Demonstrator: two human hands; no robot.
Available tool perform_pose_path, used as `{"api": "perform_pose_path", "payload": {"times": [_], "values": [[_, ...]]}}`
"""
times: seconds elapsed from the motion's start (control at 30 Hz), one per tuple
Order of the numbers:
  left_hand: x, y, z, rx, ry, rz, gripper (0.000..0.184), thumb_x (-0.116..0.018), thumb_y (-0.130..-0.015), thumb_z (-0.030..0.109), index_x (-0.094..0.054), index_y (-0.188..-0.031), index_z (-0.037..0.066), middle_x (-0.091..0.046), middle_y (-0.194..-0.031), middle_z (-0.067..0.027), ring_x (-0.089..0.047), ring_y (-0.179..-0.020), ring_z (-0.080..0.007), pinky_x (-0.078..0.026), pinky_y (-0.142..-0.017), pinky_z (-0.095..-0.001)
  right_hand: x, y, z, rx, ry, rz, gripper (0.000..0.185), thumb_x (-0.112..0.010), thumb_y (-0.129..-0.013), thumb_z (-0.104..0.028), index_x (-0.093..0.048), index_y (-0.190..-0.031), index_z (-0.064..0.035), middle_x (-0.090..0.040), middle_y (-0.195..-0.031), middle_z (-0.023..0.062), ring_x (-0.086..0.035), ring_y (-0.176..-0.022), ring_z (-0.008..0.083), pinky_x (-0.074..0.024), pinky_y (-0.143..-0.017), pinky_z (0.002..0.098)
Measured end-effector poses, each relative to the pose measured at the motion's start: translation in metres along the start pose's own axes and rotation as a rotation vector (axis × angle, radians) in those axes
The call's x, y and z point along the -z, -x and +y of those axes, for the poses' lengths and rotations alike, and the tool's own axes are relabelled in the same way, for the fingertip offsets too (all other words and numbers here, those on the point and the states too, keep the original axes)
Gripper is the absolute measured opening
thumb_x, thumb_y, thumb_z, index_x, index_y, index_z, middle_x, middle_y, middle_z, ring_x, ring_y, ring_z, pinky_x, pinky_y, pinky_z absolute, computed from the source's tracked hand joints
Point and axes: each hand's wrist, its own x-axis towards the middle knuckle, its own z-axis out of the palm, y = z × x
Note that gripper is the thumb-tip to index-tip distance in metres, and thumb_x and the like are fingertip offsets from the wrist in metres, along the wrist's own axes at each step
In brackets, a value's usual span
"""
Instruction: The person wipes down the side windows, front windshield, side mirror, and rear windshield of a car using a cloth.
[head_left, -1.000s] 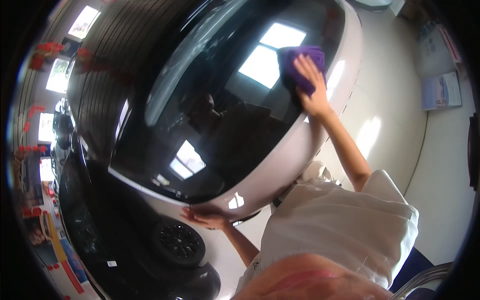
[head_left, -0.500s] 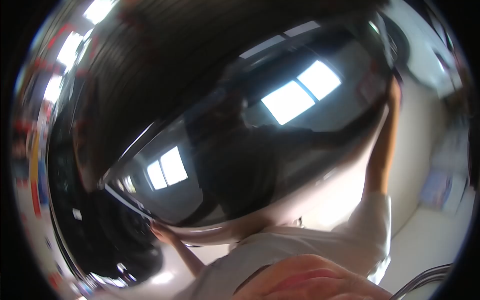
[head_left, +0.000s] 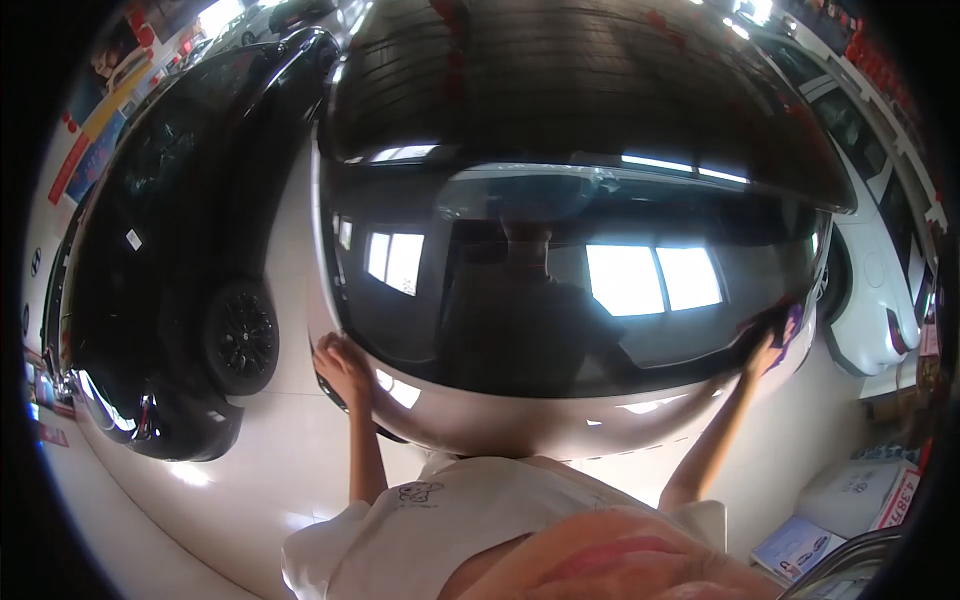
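Note:
A car with a large dark glossy window and pale pinkish-beige bodywork fills the middle of the head view. On the left, my left hand rests on the bodywork beside the window's lower corner, fingers laid over the edge with nothing visible in them. My right hand is at the right corner of the window, pressing a purple cloth to the car. Part of that cloth is hidden by the hand. The glass reflects bright windows and a dark figure.
A black car stands at the left, and a white car at the right. Boxes and a blue-and-white printed box or sheet sit on the floor at lower right. Pale floor runs between the cars.
The view has turned and levelled, bringing the black and white cars more fully into sight. Both hands remain at the car's sides; the purple cloth now shows at my right hand.

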Motion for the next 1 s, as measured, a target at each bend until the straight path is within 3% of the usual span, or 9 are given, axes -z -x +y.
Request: {"api": "perform_pose_path", "payload": {"times": [0.07,0.13,0.2,0.33,0.4,0.43,0.53,0.67,1.0], "values": [[0.0,0.001,0.006,-0.019,-0.013,-0.016,0.046,-0.036,-0.104,0.036,-0.055,-0.122,-0.001,-0.057,-0.121,-0.0242,-0.05,-0.112,-0.0433,-0.035,-0.101,-0.0522,0.01,0.042,-0.12,0.01,-0.087,-0.036,0.067,-0.039,-0.101,-0.045,-0.032,-0.154,-0.006,-0.029,-0.161,0.0151,-0.021,-0.15,0.034,-0.0107,-0.123,0.0439],[-0.003,0.004,-0.003,-0.031,-0.052,-0.049,0.044,-0.037,-0.104,0.034,-0.054,-0.122,-0.002,-0.054,-0.125,-0.0242,-0.048,-0.116,-0.043,-0.034,-0.103,-0.0516,0.019,0.088,-0.234,-0.053,-0.038,-0.075,0.062,-0.046,-0.097,-0.027,-0.034,-0.154,-0.0085,-0.031,-0.161,0.0108,-0.016,-0.153,0.0291,-0.0036,-0.122,0.0504],[0.002,0.001,-0.004,-0.073,-0.033,-0.046,0.047,-0.038,-0.103,0.035,-0.053,-0.123,-0.005,-0.05,-0.131,-0.026,-0.043,-0.124,-0.0431,-0.032,-0.105,-0.0509,0.025,0.131,-0.342,-0.03,-0.061,-0.171,0.067,-0.051,-0.092,-0.026,-0.032,-0.155,-0.0115,-0.027,-0.162,0.0112,-0.014,-0.153,0.0293,-0.0007,-0.121,0.0526],[0.016,0.0,-0.001,-0.032,0.272,-0.113,0.046,-0.043,-0.102,0.033,-0.051,-0.124,-0.006,-0.042,-0.143,-0.0281,-0.04,-0.13,-0.0441,-0.029,-0.11,-0.0509,0.012,0.212,-0.502,0.074,-0.061,-0.331,0.079,-0.06,-0.084,-0.02,-0.03,-0.156,-0.0115,-0.021,-0.165,0.0116,-0.009,-0.153,0.0343,0.0013,-0.121,0.0523],[0.014,0.003,-0.006,0.13,0.622,-0.061,0.038,-0.043,-0.1,0.017,-0.041,-0.131,-0.006,-0.035,-0.149,-0.0289,-0.035,-0.139,-0.039,-0.021,-0.117,-0.0454,0.0,0.237,-0.564,0.184,-0.041,-0.404,0.076,-0.06,-0.086,-0.025,-0.031,-0.156,-0.0124,-0.023,-0.164,0.011,-0.01,-0.153,0.034,0.0006,-0.121,0.0529],[0.015,0.003,-0.01,0.152,0.66,-0.047,0.039,-0.044,-0.099,0.016,-0.041,-0.131,-0.006,-0.036,-0.149,-0.0292,-0.035,-0.138,-0.0402,-0.021,-0.117,-0.0458,-0.005,0.246,-0.593,0.239,-0.041,-0.451,0.08,-0.064,-0.084,-0.024,-0.031,-0.156,-0.0127,-0.023,-0.164,0.0112,-0.011,-0.153,0.0342,-0.001,-0.121,0.053],[0.017,0.003,-0.015,0.186,0.768,-0.009,0.04,-0.044,-0.099,0.015,-0.039,-0.131,-0.008,-0.036,-0.148,-0.0296,-0.037,-0.137,-0.0412,-0.022,-0.117,-0.0466,-0.027,0.27,-0.655,0.447,-0.027,-0.553,0.087,-0.071,-0.08,-0.028,-0.031,-0.156,-0.0145,-0.026,-0.162,0.0096,-0.016,-0.151,0.0333,-0.0073,-0.121,0.0532],[0.019,0.003,-0.014,0.172,0.822,-0.018,0.036,-0.042,-0.097,0.009,-0.039,-0.13,-0.005,-0.036,-0.148,-0.0284,-0.035,-0.139,-0.0386,-0.021,-0.118,-0.0458,-0.055,0.284,-0.718,0.668,-0.045,-0.665,0.082,-0.072,-0.079,-0.029,-0.038,-0.152,-0.0155,-0.031,-0.159,0.006,-0.022,-0.149,0.0285,-0.0142,-0.12,0.0522],[0.015,0.006,-0.019,0.171,0.83,-0.082,0.036,-0.042,-0.092,0.001,-0.04,-0.127,-0.002,-0.038,-0.147,-0.023,-0.036,-0.138,-0.0338,-0.022,-0.117,-0.0432,-0.15,0.171,-0.785,1.031,0.036,-0.391,0.066,-0.067,-0.082,-0.041,-0.053,-0.141,-0.015,-0.041,-0.154,0.0008,-0.026,-0.147,0.0198,-0.0183,-0.119,0.0454]]}}
